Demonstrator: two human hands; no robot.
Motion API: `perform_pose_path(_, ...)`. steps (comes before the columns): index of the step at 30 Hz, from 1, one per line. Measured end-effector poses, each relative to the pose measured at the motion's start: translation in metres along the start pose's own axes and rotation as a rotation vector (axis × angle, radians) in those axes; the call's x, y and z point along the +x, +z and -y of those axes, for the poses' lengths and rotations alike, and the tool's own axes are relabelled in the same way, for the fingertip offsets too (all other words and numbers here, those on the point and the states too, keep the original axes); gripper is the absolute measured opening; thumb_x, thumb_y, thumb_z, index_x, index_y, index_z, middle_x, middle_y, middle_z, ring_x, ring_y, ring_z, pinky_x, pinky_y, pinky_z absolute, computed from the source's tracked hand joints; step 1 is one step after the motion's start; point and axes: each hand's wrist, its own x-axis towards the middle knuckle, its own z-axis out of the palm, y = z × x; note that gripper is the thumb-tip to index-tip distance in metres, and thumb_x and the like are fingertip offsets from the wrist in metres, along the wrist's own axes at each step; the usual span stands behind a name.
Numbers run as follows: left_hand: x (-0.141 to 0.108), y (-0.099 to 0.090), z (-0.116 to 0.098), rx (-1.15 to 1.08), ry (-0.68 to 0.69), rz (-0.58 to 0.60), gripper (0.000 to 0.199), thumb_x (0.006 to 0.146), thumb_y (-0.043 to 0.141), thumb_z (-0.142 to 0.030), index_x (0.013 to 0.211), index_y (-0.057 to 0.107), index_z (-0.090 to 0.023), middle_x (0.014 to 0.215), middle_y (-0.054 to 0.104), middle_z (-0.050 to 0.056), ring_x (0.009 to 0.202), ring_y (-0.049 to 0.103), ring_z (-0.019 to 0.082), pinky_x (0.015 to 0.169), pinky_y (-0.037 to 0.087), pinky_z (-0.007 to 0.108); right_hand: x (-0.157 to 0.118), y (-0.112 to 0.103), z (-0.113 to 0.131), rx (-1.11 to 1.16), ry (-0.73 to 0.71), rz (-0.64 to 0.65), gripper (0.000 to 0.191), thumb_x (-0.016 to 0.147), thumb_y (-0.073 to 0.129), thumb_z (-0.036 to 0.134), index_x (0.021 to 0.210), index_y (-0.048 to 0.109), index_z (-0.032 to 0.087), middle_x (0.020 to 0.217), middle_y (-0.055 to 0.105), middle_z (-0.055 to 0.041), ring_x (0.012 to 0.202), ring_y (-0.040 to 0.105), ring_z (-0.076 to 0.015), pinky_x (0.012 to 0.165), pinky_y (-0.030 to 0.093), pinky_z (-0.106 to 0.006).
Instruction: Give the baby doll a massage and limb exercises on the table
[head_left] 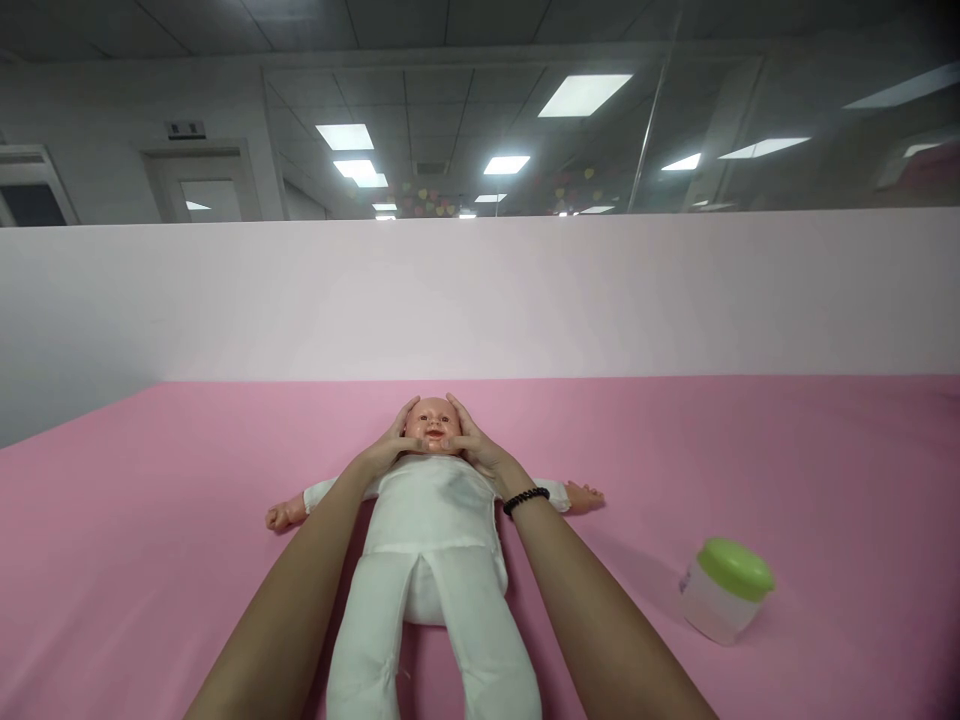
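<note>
A baby doll [439, 510] with a white cloth body lies on its back on the pink surface, its arms stretched out to both sides. My left hand [394, 444] cups the left side of its hard plastic head [433, 418], thumb along the chin. On the other side my right hand [476, 442] holds the head in the same way, thumb near the jaw. A black beaded band circles my right wrist. The doll's feet fall outside the bottom of the view.
To the right stands a clear tub with a green lid [735, 570]. A pink cover [187, 560] spreads under everything. Behind it rises a low white wall [480, 300], with glass panes above that reflect ceiling lights.
</note>
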Motion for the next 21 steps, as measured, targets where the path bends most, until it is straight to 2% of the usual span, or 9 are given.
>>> perform_pose_path(4, 0.0024, -0.0022, 0.0029, 0.027, 0.013, -0.002, 0.109, 0.065, 0.087, -0.021, 0.155, 0.028, -0.040, 0.159, 0.035, 0.010, 0.140, 0.046, 0.032, 0.115, 0.041, 0.047, -0.0013, -0.0009, 0.0002, -0.029, 0.006, 0.016, 0.130, 0.054, 0.089, 0.009, 0.159, 0.017, 0.037, 0.157, 0.038, -0.0105, 0.127, 0.060, -0.0283, 0.106, 0.051, -0.043)
perform_pose_path(7, 0.0025, -0.0028, 0.0039, 0.050, 0.016, -0.007, 0.113, 0.063, 0.089, -0.022, 0.156, 0.027, -0.040, 0.160, 0.034, 0.010, 0.141, 0.045, 0.032, 0.114, 0.042, 0.046, -0.0001, -0.0028, -0.0014, -0.030, 0.004, 0.013, 0.129, 0.053, 0.088, 0.008, 0.158, 0.020, 0.040, 0.159, 0.034, -0.0086, 0.127, 0.059, -0.0280, 0.106, 0.051, -0.043)
perform_pose_path(11, 0.0009, -0.0026, 0.0026, 0.040, 0.016, -0.004, 0.107, 0.066, 0.085, -0.021, 0.155, 0.030, -0.040, 0.161, 0.032, 0.009, 0.142, 0.044, 0.033, 0.115, 0.041, 0.045, 0.0031, -0.0042, -0.0039, 0.016, -0.011, 0.008, 0.122, 0.056, 0.084, 0.007, 0.157, 0.024, 0.038, 0.158, 0.035, -0.0087, 0.128, 0.058, -0.0284, 0.107, 0.050, -0.045)
perform_pose_path(15, -0.0010, -0.0011, 0.0001, 0.018, 0.006, -0.001, 0.106, 0.066, 0.083, -0.020, 0.155, 0.030, -0.041, 0.162, 0.031, 0.008, 0.140, 0.046, 0.033, 0.114, 0.041, 0.047, 0.0025, -0.0031, -0.0033, 0.012, -0.021, 0.008, 0.124, 0.055, 0.086, 0.008, 0.158, 0.022, 0.036, 0.157, 0.038, -0.0099, 0.130, 0.056, -0.0285, 0.109, 0.049, -0.044)
perform_pose_path(21, -0.0029, 0.0005, -0.0010, 0.082, 0.014, -0.014, 0.112, 0.065, 0.089, -0.025, 0.157, 0.027, -0.041, 0.164, 0.027, 0.008, 0.145, 0.038, 0.032, 0.117, 0.038, 0.043, -0.0016, -0.0024, -0.0023, -0.052, 0.000, 0.004, 0.129, 0.053, 0.089, 0.010, 0.158, 0.020, 0.040, 0.160, 0.032, -0.0080, 0.129, 0.058, -0.0286, 0.106, 0.052, -0.043)
